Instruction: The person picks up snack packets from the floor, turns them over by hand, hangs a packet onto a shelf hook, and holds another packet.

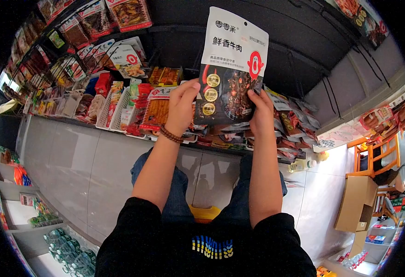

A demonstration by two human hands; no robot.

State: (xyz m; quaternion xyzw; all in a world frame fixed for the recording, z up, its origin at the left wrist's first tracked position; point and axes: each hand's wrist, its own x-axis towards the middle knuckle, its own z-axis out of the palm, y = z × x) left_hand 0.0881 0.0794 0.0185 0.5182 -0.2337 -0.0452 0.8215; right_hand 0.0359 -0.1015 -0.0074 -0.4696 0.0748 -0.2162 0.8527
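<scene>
Left grip (182, 105) closed, I pinched one side edge of the pouch (234, 62), while my right grip (261, 113) was closed on the opposite edge lower down, its thumb over the front. The pouch was flat and rectangular, a little tilted, held up in front of the dark rack (172, 46). Its white upper part had a small round hole near the top edge and a red rounded figure; the dark lower part showed chillies and three round gold badges.

A bracelet (171, 134) of brown beads or braid circled my left wrist. Beyond that wrist, slatted white plastic baskets (117, 110) held glossy packets, beside an orange pack (156, 110) with a pale top. More flat packs (94, 21) hung at the upper left, and shiny pouches (293, 123) lay layered beyond my right grip.

Under me were smooth grey floor tiles (73, 159) and a bit of yellow seat (204, 213) between my denim-covered legs (177, 191). Off to the right stood an open, square-edged cardboard box (354, 203), near an orange-brown wooden chair (372, 159).
</scene>
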